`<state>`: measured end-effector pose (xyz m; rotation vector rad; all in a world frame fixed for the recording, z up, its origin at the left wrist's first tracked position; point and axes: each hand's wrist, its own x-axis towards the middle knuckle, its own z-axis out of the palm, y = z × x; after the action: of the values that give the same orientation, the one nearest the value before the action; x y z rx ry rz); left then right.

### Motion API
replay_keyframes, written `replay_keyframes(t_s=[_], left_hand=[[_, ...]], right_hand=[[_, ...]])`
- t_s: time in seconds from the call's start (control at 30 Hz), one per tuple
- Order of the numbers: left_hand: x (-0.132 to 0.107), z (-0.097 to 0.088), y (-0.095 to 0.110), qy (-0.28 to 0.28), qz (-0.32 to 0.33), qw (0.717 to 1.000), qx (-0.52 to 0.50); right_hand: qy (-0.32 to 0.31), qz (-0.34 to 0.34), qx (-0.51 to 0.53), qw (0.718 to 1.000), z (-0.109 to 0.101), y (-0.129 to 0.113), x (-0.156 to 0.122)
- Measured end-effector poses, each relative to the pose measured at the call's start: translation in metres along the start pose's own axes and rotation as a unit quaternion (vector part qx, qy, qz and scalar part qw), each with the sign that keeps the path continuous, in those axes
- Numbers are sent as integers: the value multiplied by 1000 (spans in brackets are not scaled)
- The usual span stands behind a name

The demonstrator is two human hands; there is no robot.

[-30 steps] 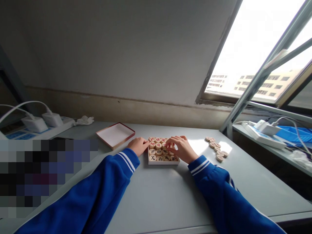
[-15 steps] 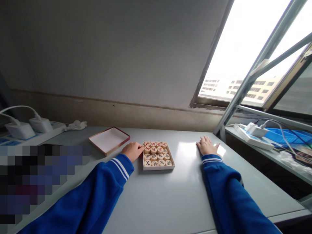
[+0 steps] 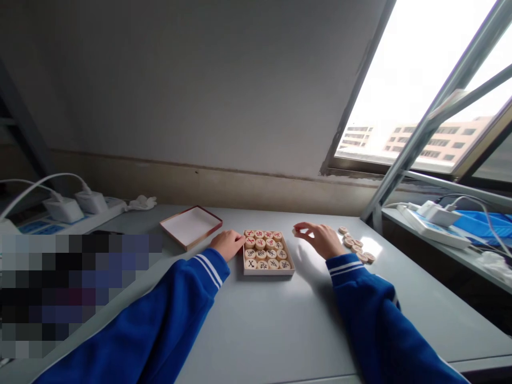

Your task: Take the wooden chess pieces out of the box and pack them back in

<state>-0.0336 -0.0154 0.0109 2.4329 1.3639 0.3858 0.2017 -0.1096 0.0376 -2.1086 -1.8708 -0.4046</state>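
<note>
A shallow open box (image 3: 269, 272) sits mid-table, filled with rows of round wooden xiangqi pieces (image 3: 260, 244) marked with red and black characters. My left hand (image 3: 228, 244) is closed at the box's left edge, its fingers bent against the side wall. To the right of the box, my right hand (image 3: 320, 239) is raised over the table, thumb and fingertips pinching a single xiangqi piece (image 3: 296, 232). Beyond that hand, several loose xiangqi pieces (image 3: 355, 244) lie in a cluster on the table.
The upturned box lid (image 3: 192, 225) lies left of my left hand. Power strips with plugged-in chargers stand at the far left (image 3: 92, 202) and on the right shelf (image 3: 434, 226), near a blue tray (image 3: 484, 226). A metal frame post (image 3: 394, 181) rises at the table's back right corner.
My right hand has lifted from the table and moved left toward the box, now pinching a piece. The loose pieces it covered now show. My left hand stays at the box.
</note>
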Motion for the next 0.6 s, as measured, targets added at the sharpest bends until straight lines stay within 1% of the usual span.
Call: replay_keyframes(t_s=[0.03,0.1,0.2,0.37,0.6], left_hand=[[0,0,0,1,4,1000,1],[1,1,-1,1,12,1000,1],[1,1,-1,-2,14,1000,0],[0,1,-1,-5,12,1000,-4],[0,2,-2,-5,15,1000,-17]], right_hand=[[14,-24,28,999,-3,-10,-1],[36,-65,52,996,-6,-25,-4],[24,-109,57,992,-6,-35,-7],[-6,-122,37,992,1,-36,-9],[-1,-120,29,992,2,-37,-8]])
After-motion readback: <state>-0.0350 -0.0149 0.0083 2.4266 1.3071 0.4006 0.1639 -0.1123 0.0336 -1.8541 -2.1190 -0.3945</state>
